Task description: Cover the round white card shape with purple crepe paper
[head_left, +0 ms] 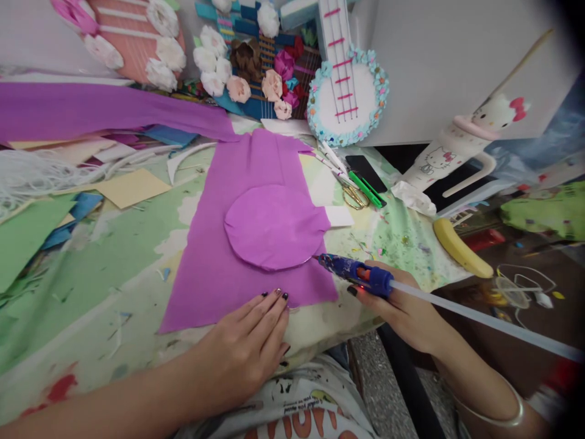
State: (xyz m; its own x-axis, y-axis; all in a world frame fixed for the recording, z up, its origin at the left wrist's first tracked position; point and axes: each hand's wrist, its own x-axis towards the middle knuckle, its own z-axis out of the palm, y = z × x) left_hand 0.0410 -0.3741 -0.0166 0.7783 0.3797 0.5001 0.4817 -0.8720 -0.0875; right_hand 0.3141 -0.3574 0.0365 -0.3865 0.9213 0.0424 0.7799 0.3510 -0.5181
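Observation:
A sheet of purple crepe paper (196, 280) lies on the table, and on it rests a rounded shape covered in the same purple paper (274, 225), with a white strip (339, 216) sticking out at its right. My right hand (411, 305) grips a blue hot glue gun (356, 273) with a long clear glue stick in its back. Its nozzle tip is at the lower right edge of the rounded shape. My left hand (256, 335) lies flat, fingers stretched together, on the near edge of the purple sheet.
Behind stand decorated paper instruments (347, 97) with paper flowers. Gold-handled scissors (355, 196), a green cutter (368, 189) and a dark phone (365, 172) lie at the right back, near a white tumbler (445, 155) and a banana (461, 248). Paper scraps (132, 188) and white string (36, 183) are left.

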